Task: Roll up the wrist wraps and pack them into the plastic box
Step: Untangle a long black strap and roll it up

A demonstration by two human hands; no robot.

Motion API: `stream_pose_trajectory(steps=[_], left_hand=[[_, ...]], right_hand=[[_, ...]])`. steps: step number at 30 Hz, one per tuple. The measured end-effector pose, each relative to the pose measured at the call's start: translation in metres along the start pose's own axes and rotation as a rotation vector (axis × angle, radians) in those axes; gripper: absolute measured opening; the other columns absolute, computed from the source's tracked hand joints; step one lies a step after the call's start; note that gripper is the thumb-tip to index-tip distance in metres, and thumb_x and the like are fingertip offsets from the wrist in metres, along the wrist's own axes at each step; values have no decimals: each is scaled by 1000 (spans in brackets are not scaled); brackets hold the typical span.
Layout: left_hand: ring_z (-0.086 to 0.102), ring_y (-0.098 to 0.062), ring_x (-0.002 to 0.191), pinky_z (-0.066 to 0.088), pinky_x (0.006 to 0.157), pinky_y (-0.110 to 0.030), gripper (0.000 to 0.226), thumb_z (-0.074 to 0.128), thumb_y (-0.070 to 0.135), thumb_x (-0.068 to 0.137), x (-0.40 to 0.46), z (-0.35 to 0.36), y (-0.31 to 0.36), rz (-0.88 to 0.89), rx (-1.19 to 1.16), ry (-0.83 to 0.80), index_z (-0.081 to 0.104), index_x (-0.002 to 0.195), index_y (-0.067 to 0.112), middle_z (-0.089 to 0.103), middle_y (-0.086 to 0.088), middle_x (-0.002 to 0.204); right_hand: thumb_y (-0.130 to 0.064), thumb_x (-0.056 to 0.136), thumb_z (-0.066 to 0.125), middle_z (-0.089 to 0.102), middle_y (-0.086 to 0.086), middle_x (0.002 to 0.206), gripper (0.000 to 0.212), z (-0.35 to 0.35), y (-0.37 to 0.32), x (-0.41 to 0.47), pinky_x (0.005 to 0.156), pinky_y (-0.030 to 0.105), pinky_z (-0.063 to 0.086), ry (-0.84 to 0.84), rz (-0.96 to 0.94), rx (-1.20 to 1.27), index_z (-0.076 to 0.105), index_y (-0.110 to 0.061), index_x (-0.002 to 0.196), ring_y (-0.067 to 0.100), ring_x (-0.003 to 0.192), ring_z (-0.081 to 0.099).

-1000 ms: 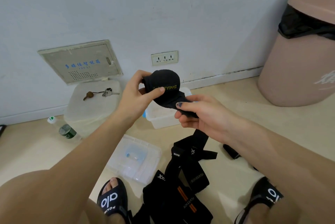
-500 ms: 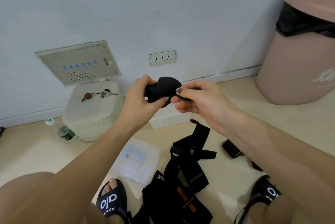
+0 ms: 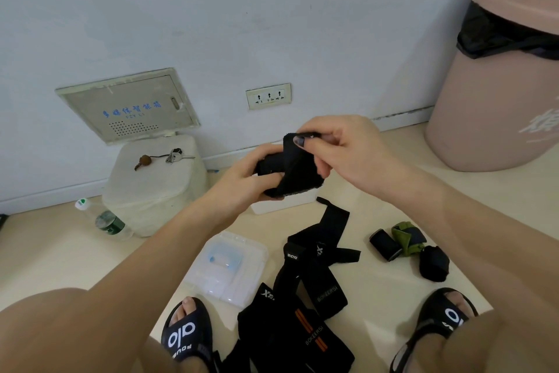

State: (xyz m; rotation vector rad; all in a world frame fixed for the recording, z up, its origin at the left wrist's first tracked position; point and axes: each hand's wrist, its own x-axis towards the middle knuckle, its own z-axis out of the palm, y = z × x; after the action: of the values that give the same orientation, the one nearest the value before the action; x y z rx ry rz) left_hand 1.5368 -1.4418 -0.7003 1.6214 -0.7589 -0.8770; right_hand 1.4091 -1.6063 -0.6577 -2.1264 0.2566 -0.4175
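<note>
Now the left hand [image 3: 242, 182] clamps the rolled wrist wrap [image 3: 290, 170] while the right hand [image 3: 341, 152] pinches its tail; best pull taut and press the end flat.

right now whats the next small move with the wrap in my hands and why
Probably press the loose end flap down onto the roll. The left hand grips the rolled black wrist wrap, while the right hand pinches its last free end lifted off the roll, so it isn't closed yet.
</note>
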Motion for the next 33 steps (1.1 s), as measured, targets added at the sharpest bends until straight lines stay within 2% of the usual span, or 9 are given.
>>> stream_pose_trajectory(steps=[4, 8, 11, 15, 18, 20, 24, 27, 33], left_hand=[[68, -25, 107, 57, 85, -31, 41, 59, 1, 96, -2, 2, 3, -33, -26, -67, 65, 131, 23, 68, -9, 120], [69, -20, 98, 56, 83, -30, 45, 59, 12, 84, -2, 8, 3, -52, -96, -69, 65, 128, 19, 70, -5, 112], [70, -26, 101, 57, 86, -34, 34, 51, 11, 98, -2, 13, 5, -55, -135, -55, 66, 128, 17, 70, -11, 115], [67, -32, 117, 56, 99, -44, 44, 34, 49, 109, -3, 18, 11, -73, -107, -25, 73, 119, 29, 68, -12, 127], [66, -29, 119, 53, 104, -50, 47, 54, 65, 91, -7, 19, 9, 1, -14, -26, 69, 121, 34, 70, -9, 124], [66, -30, 115, 54, 101, -49, 44, 64, 62, 84, -10, 19, 7, 60, 72, -12, 68, 119, 35, 70, -10, 119], [69, -15, 96, 52, 83, -25, 35, 69, 49, 89, -10, 22, 11, 90, 161, 11, 67, 118, 29, 73, -2, 105], [69, -19, 94, 53, 81, -21, 19, 66, 33, 100, -10, 23, 14, 108, 200, 21, 68, 117, 24, 72, -5, 104], [66, -5, 82, 52, 72, -15, 13, 67, 21, 98, -11, 29, 15, 115, 138, 79, 69, 111, 22, 71, 1, 95]], right_hand=[[-19, 101, 63, 59, -11, 60, 14, 1, 3, 0, 60, 17, 39, 66, -96, -120, 75, -19, 95, 7, 60, 53], [-22, 100, 64, 52, -9, 72, 16, 1, 9, 9, 65, 13, 33, 125, -150, -228, 75, -14, 92, 2, 71, 50], [-24, 101, 63, 52, -1, 79, 23, 3, 11, 13, 67, 14, 35, 170, -128, -180, 72, -9, 87, 9, 77, 50], [-24, 103, 60, 57, 3, 74, 28, 7, 10, 13, 62, 17, 34, 143, -70, -74, 66, -7, 82, 12, 70, 51], [-23, 103, 59, 48, -2, 64, 33, 12, 9, 11, 57, 18, 32, 168, -36, -37, 58, -8, 74, 7, 61, 42], [-22, 102, 60, 52, 5, 68, 34, 18, 9, 10, 58, 19, 32, 196, -10, -22, 58, -3, 75, 8, 63, 42], [-23, 101, 61, 56, 6, 74, 32, 25, 10, 8, 59, 18, 33, 243, 70, 15, 62, -4, 76, 7, 64, 44], [-24, 101, 61, 59, 9, 78, 31, 26, 11, 8, 67, 30, 39, 267, 135, 47, 64, -5, 77, 13, 70, 50], [-27, 98, 64, 64, 16, 78, 33, 30, 17, 8, 75, 47, 52, 226, 371, 250, 68, 3, 87, 33, 75, 59]])
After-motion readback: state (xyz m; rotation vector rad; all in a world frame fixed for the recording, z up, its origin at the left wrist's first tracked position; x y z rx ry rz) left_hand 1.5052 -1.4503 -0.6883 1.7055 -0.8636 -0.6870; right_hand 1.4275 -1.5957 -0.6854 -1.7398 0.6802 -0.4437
